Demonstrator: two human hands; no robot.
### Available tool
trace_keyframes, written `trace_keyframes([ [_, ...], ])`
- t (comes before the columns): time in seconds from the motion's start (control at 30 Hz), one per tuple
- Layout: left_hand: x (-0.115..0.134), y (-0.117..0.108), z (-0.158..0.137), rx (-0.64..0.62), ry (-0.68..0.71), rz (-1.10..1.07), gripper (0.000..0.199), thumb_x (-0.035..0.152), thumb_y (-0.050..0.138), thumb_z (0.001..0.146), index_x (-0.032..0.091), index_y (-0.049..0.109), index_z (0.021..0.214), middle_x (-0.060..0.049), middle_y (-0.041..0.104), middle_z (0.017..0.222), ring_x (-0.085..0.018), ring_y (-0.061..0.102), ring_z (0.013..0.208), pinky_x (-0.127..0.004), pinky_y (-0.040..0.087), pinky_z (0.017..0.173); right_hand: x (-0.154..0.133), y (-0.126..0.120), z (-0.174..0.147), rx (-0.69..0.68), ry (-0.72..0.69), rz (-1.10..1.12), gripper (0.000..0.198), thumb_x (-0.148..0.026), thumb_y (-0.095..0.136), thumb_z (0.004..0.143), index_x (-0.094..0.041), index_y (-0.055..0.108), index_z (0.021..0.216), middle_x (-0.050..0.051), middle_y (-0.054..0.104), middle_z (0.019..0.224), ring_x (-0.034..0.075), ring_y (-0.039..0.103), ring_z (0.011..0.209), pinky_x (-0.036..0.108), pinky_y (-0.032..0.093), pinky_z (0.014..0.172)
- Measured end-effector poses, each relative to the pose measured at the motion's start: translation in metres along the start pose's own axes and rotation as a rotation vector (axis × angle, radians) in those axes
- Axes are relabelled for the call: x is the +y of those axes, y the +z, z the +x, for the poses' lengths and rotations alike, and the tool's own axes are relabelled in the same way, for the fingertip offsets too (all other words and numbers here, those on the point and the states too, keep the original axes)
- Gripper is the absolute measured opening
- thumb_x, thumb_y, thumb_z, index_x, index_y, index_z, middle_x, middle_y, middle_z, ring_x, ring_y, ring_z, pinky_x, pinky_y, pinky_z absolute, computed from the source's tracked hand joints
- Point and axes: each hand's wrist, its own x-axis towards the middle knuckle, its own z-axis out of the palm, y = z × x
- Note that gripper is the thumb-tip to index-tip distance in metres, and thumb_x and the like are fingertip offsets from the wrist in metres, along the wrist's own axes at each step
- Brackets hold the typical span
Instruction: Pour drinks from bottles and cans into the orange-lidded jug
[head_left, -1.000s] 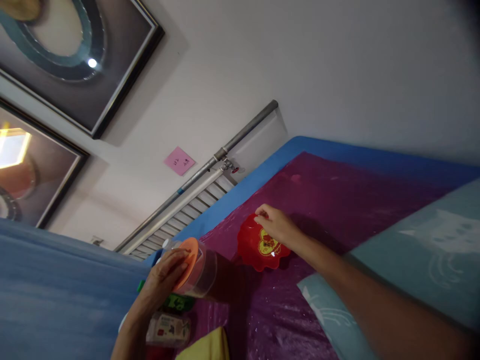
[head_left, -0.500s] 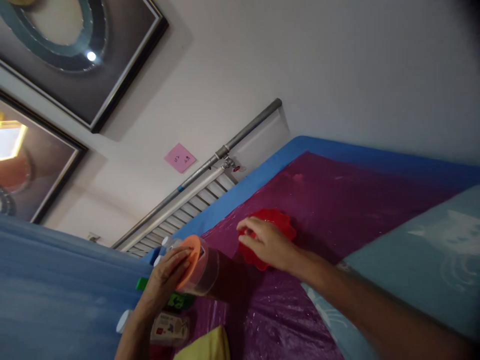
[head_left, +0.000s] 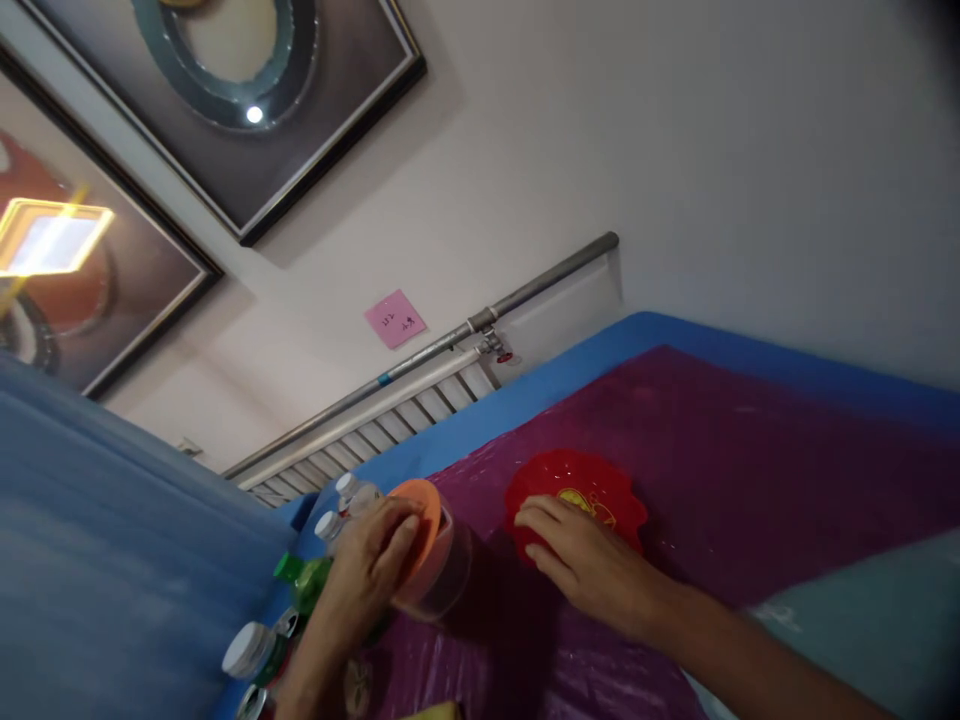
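My left hand [head_left: 375,560] is closed over the orange lid [head_left: 429,495] of a clear round container [head_left: 454,580], its thumb and fingers bent on the lid. The lid sits tilted at the container's top, and whether it is fully seated I cannot tell. My right hand [head_left: 585,560] hovers over a red scalloped plate [head_left: 619,495] with yellow markings. Its fingers are curved, with a gap between thumb and fingers, and nothing shows in them. The hand covers part of the plate's near side.
Several bottles stand left of my left hand, among them a green one [head_left: 304,580] and a white-capped one [head_left: 251,650]. Purple plastic sheeting [head_left: 720,440] covers the blue table [head_left: 660,330]. Behind are a radiator [head_left: 405,425], a pipe [head_left: 555,270] and the wall.
The view has shifted, so the scene sits lower and to the right. My left hand still holds the lid. My right hand has moved slightly, and more of the plate's markings show.
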Motion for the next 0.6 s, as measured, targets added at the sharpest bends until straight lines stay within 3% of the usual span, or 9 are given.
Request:
trace_keyframes([
  [0.07, 0.006, 0.011, 0.002, 0.121, -0.052, 0.012, 0.04, 0.049, 0.039, 0.09, 0.022, 0.063, 0.074, -0.005, 0.064, 0.078, -0.022, 0.058, 0.076, -0.037, 0.043, 0.073, 0.001, 0.001, 0.0, 0.001, -0.024, 0.002, 0.022, -0.012, 0.047, 0.088, -0.021, 0.063, 0.101, 0.009, 0.065, 0.106, 0.022, 0.062, 0.098, 0.04, 0.052, 0.089],
  [0.17, 0.006, 0.024, 0.002, 0.244, -0.063, 0.013, 0.041, 0.049, 0.038, 0.09, 0.022, 0.055, 0.063, -0.003, 0.057, 0.068, -0.02, 0.053, 0.068, -0.036, 0.038, 0.067, 0.002, 0.004, -0.001, 0.032, -0.064, -0.017, 0.025, -0.014, 0.046, 0.089, -0.021, 0.063, 0.107, 0.01, 0.065, 0.114, 0.022, 0.063, 0.105, 0.039, 0.053, 0.091],
  [0.27, 0.002, 0.031, -0.002, 0.281, -0.034, -0.008, 0.038, 0.044, 0.038, 0.092, 0.022, 0.055, 0.065, -0.003, 0.06, 0.071, -0.019, 0.054, 0.071, -0.034, 0.037, 0.068, -0.001, 0.008, -0.002, 0.146, -0.14, -0.091, 0.032, -0.018, 0.047, 0.091, -0.022, 0.059, 0.12, 0.01, 0.063, 0.125, 0.023, 0.059, 0.117, 0.041, 0.052, 0.098],
  [0.4, -0.003, 0.034, -0.005, 0.331, 0.077, 0.053, 0.035, 0.037, 0.038, 0.094, 0.023, 0.058, 0.069, -0.001, 0.062, 0.072, -0.019, 0.056, 0.071, -0.033, 0.038, 0.068, -0.016, 0.014, -0.002, 0.292, -0.305, -0.175, 0.053, -0.016, 0.05, 0.089, -0.027, 0.042, 0.141, 0.007, 0.055, 0.139, 0.024, 0.051, 0.129, 0.043, 0.048, 0.105],
  [0.5, -0.004, 0.035, -0.003, 0.371, 0.2, 0.125, 0.033, 0.036, 0.039, 0.095, 0.023, 0.058, 0.071, -0.001, 0.063, 0.069, -0.019, 0.057, 0.068, -0.032, 0.038, 0.065, -0.026, 0.021, -0.001, 0.274, -0.379, -0.187, 0.068, -0.011, 0.051, 0.086, -0.03, 0.031, 0.148, 0.006, 0.05, 0.145, 0.025, 0.046, 0.134, 0.046, 0.046, 0.108],
  [0.6, -0.005, 0.035, -0.002, 0.401, 0.234, 0.158, 0.033, 0.032, 0.037, 0.095, 0.023, 0.057, 0.07, -0.001, 0.063, 0.068, -0.019, 0.057, 0.067, -0.032, 0.038, 0.063, -0.028, 0.027, 0.001, 0.235, -0.391, -0.192, 0.074, -0.008, 0.049, 0.085, -0.032, 0.025, 0.151, 0.007, 0.047, 0.147, 0.027, 0.045, 0.135, 0.048, 0.047, 0.107],
])
